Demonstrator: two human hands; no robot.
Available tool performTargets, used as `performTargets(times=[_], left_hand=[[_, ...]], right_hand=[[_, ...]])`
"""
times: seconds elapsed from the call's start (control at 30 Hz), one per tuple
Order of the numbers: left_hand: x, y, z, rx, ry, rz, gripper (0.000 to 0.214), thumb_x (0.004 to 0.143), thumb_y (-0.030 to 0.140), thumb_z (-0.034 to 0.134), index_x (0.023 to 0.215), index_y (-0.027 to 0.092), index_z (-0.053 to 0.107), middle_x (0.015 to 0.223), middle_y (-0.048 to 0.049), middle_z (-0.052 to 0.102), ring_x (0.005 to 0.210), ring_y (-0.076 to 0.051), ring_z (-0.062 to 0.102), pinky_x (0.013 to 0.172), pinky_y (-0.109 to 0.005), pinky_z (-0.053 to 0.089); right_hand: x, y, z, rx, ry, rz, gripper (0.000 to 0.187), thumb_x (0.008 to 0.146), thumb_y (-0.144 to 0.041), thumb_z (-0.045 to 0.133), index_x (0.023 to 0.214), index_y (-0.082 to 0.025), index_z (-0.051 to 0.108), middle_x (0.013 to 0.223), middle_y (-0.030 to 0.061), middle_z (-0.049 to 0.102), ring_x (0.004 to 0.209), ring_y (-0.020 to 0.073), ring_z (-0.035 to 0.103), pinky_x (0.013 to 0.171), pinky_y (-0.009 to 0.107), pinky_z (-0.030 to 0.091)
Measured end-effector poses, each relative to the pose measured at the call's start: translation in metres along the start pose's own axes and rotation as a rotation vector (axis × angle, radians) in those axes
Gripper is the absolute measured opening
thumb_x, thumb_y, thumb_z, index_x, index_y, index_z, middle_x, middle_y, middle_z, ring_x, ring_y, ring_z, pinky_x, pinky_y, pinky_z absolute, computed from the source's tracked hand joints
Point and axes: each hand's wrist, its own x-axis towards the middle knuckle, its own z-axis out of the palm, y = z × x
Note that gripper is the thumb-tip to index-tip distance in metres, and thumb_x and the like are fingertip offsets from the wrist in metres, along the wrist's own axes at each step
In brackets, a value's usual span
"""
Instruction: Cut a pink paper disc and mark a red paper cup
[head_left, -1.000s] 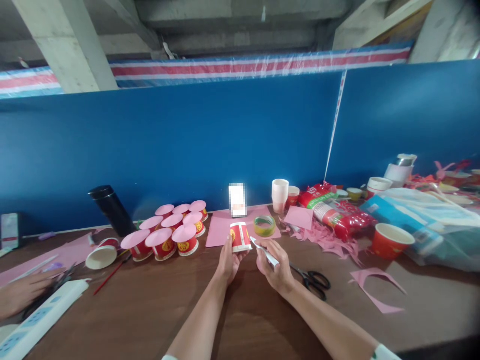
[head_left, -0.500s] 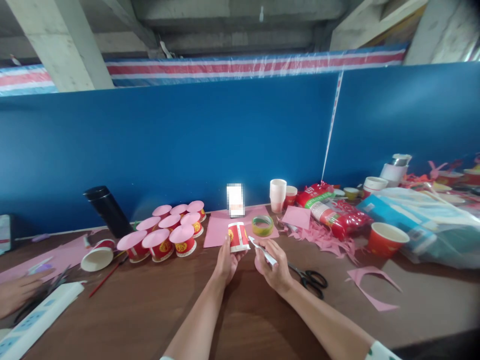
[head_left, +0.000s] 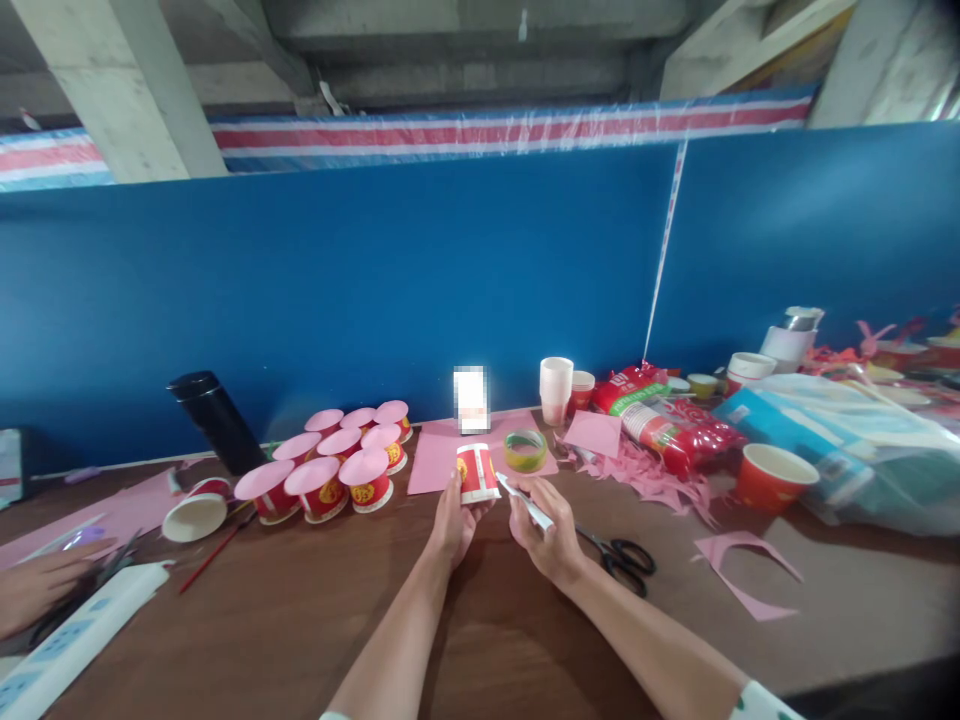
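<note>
Left hand (head_left: 454, 522) gripping an upturned red paper cup (head_left: 477, 473) at frame centre, right hand (head_left: 549, 535) pinching a white glue tube (head_left: 525, 502), black-handled scissors (head_left: 622, 553) lying just right, pink-topped cups (head_left: 330, 468) clustering left.

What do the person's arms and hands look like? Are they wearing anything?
Both arms are bare up to short sleeves at the picture's bottom edge. The left hand and right hand wear no gloves, and I see no watch or ring. The right sleeve is white with small green marks; only a pale sliver of the left sleeve shows.
</note>
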Motion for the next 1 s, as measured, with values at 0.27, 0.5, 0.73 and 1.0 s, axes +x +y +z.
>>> performTargets(times=[0.27, 0.5, 0.73, 1.0], left_hand=[[0.0008, -0.0005, 0.0008, -0.004, 0.012, -0.007, 0.044, 0.078, 0.050, 0.051, 0.101, 0.013, 0.058, 0.095, -0.0108, 0.066, 0.085, -0.021, 0.062, 0.079, -0.037, 0.048], [-0.0014, 0.0013, 0.0026, -0.001, 0.016, -0.003, 0.045, 0.076, 0.050, 0.053, 0.100, 0.012, 0.059, 0.093, -0.0113, 0.066, 0.084, -0.022, 0.062, 0.079, -0.038, 0.048], [-0.0016, 0.0007, 0.0025, 0.010, -0.005, 0.010, 0.043, 0.075, 0.049, 0.055, 0.095, 0.012, 0.059, 0.090, -0.0112, 0.066, 0.084, -0.022, 0.062, 0.079, -0.036, 0.047], [-0.0009, -0.0013, 0.0022, 0.017, -0.006, 0.015, 0.045, 0.075, 0.049, 0.054, 0.102, 0.013, 0.058, 0.093, -0.0105, 0.066, 0.085, -0.021, 0.062, 0.079, -0.035, 0.046]], right_hand=[[0.0015, -0.0034, -0.0020, -0.008, 0.014, -0.019, 0.019, 0.085, -0.020, 0.044, 0.098, -0.018, 0.058, 0.086, 0.0077, 0.062, 0.079, 0.0194, 0.058, 0.073, 0.031, 0.047], [-0.0015, -0.0011, -0.0001, -0.009, 0.015, 0.047, 0.012, 0.084, -0.021, 0.047, 0.091, -0.018, 0.056, 0.082, 0.0064, 0.061, 0.076, 0.0187, 0.058, 0.071, 0.030, 0.046], [-0.0029, -0.0046, -0.0012, 0.041, -0.019, 0.046, 0.011, 0.085, -0.023, 0.047, 0.088, -0.019, 0.057, 0.076, 0.0042, 0.061, 0.069, 0.0167, 0.057, 0.067, 0.028, 0.046], [-0.0032, -0.0073, -0.0017, 0.040, -0.057, 0.023, 0.012, 0.083, -0.023, 0.049, 0.087, -0.019, 0.059, 0.075, 0.0038, 0.062, 0.069, 0.0162, 0.057, 0.067, 0.027, 0.046]])
